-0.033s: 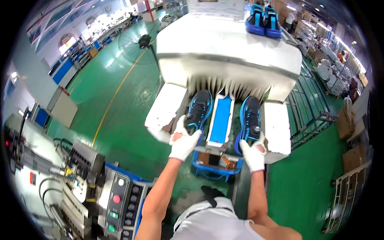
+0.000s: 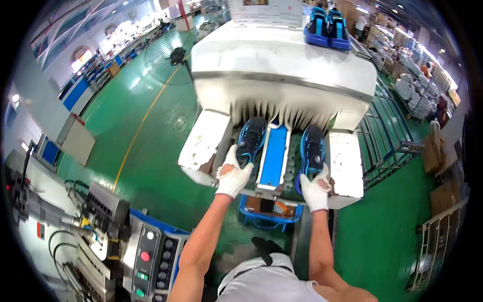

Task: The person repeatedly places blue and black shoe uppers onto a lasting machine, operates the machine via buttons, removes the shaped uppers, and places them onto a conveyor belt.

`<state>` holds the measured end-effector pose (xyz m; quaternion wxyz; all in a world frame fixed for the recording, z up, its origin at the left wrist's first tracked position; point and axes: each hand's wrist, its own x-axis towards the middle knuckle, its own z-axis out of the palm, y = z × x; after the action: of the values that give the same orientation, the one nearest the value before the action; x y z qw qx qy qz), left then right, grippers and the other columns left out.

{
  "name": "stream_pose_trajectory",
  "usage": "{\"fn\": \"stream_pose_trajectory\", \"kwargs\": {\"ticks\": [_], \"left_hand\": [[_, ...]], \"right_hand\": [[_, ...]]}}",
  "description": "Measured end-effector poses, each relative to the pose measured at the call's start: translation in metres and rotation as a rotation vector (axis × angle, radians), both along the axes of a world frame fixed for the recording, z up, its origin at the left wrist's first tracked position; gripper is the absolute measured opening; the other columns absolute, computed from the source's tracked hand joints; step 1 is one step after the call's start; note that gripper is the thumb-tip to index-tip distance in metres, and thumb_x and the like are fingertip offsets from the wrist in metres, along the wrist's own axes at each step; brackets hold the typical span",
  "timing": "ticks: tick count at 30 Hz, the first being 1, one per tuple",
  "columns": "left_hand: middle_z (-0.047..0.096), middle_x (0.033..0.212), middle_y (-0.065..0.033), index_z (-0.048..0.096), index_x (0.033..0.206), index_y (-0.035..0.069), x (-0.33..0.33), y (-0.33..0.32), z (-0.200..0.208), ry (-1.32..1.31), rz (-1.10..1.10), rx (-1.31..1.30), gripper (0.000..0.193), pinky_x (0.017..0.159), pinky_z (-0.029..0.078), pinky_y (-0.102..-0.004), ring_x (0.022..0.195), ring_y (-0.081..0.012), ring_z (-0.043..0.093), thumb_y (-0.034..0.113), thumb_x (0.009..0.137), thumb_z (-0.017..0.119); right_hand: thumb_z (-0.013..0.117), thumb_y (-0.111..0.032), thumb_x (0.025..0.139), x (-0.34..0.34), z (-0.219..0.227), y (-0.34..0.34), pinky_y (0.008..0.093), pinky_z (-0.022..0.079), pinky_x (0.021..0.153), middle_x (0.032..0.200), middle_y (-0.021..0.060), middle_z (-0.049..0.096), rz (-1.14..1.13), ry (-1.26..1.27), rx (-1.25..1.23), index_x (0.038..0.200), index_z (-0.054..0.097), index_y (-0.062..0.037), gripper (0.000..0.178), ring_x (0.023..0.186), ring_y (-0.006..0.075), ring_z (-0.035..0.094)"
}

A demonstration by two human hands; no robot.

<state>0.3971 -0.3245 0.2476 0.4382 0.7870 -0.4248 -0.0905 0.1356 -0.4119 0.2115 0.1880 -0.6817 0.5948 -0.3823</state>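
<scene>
Two black sneakers with bright blue trim lie toes-forward on the bed of a white machine, at the mouth of its hanging strip curtain (image 2: pixel 297 115). My left hand (image 2: pixel 234 177), in a worn white glove, closes round the heel of the left sneaker (image 2: pixel 252 137). The heel of the right sneaker (image 2: pixel 314 146) is in my right hand (image 2: pixel 315 190), gloved the same way with a hole at the back. A blue-topped divider (image 2: pixel 274 156) runs between the shoes. My gloves partly hide both heels.
White side blocks (image 2: pixel 346 163) flank the bed. Below it stands a blue basket (image 2: pixel 266 207). At lower left is a control panel (image 2: pixel 146 256) with coloured buttons. Another pair of shoes (image 2: pixel 327 30) rests on the machine's top. A metal rack (image 2: pixel 390 136) stands at right, a fan (image 2: pixel 177 56) at far left.
Both hands have shifted slightly forward toward the curtain, still on the shoe heels. The whole view has tilted a little, so the machine sits lower in the picture.
</scene>
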Motion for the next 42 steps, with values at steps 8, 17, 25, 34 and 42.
{"fn": "stream_pose_trajectory", "kwargs": {"ticks": [8,17,25,34,42], "left_hand": [[0.052,0.145,-0.0264,0.048,0.145,-0.001,0.071,-0.064,-0.064,0.017,-0.065,-0.013,0.072,0.112,0.041,-0.0408,0.133,-0.0388,0.053,0.034,0.086,0.071],[0.073,0.108,-0.0182,0.071,0.110,0.006,-0.078,0.486,-0.239,0.408,0.740,0.721,0.035,0.090,0.055,-0.0470,0.099,-0.0376,0.070,0.032,0.092,0.057],[0.071,0.113,-0.0170,0.067,0.114,0.007,-0.620,0.860,-0.181,0.572,2.502,0.788,0.042,0.090,0.053,-0.0510,0.104,-0.0370,0.069,0.042,0.094,0.057],[0.064,0.130,-0.0271,0.061,0.121,0.000,-0.595,0.758,-0.280,1.367,2.183,0.441,0.073,0.103,0.048,-0.0496,0.123,-0.0413,0.061,0.062,0.085,0.064],[0.071,0.092,-0.0166,0.064,0.103,0.003,-0.621,0.741,-0.425,0.850,2.391,0.065,0.025,0.074,0.057,-0.0447,0.080,-0.0317,0.072,0.025,0.091,0.067]], "right_hand": [[0.067,-0.048,0.089,0.089,0.032,-0.121,0.0491,0.041,0.110,0.139,0.0305,0.057,0.031,0.200,0.009,0.148,0.039,0.0052,0.084,0.128,0.0441,0.056],[0.067,-0.012,0.098,0.175,-0.115,0.185,0.0371,0.042,0.112,0.148,0.0179,0.053,1.232,-0.253,1.109,0.147,0.045,-0.0001,0.055,0.135,0.0262,0.052],[0.071,-0.020,0.095,0.151,-0.176,0.402,0.0405,0.046,0.108,0.145,0.0270,0.053,2.025,0.704,0.716,0.144,0.047,0.0071,0.061,0.130,0.0336,0.057],[0.072,-0.021,0.093,0.143,-0.172,0.527,0.0400,0.047,0.107,0.141,0.0244,0.058,2.156,1.000,0.473,0.142,0.050,0.0053,0.060,0.129,0.0320,0.058],[0.074,-0.022,0.091,0.153,-0.161,0.521,0.0397,0.050,0.104,0.136,0.0252,0.062,2.148,1.156,0.307,0.138,0.053,0.0062,0.059,0.123,0.0327,0.063]]}}
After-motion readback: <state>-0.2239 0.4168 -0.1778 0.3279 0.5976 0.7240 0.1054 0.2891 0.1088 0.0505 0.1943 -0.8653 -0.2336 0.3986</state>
